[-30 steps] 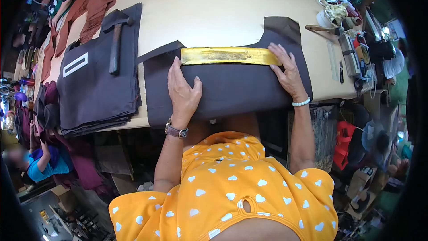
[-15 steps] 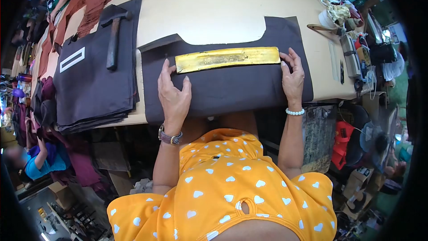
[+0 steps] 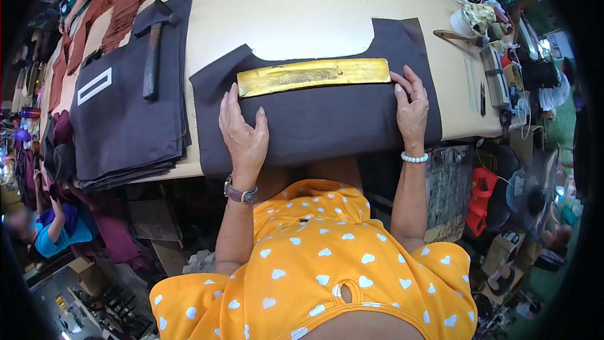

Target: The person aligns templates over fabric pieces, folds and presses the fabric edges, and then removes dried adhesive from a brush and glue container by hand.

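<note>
A long, slightly curved yellow bar [image 3: 314, 75] with a dark worn patch lies across a dark fabric piece [image 3: 314, 123] on the table. My left hand [image 3: 244, 135], with a watch at the wrist, rests at the bar's left end, fingers apart and fingertips at its edge. At the bar's right end is my right hand [image 3: 412, 108], with a beaded bracelet, its fingers apart and slightly bent. Neither hand is wrapped round the bar. The fabric has a curved cut-out along its far edge.
On the left, a stack of dark fabric [image 3: 129, 129] bears a hammer [image 3: 153, 56] and a white rectangular frame [image 3: 95, 86]. Red-brown cloth [image 3: 129, 9] lies behind. A brush [image 3: 454, 36] and white tub [image 3: 462, 23] stand right. A person in blue [image 3: 50, 236] is at far left.
My hands have spread from the bar's upper surface to its two ends. The bar now sits slightly further left and tilted, and the fabric's left flap lies flatter.
</note>
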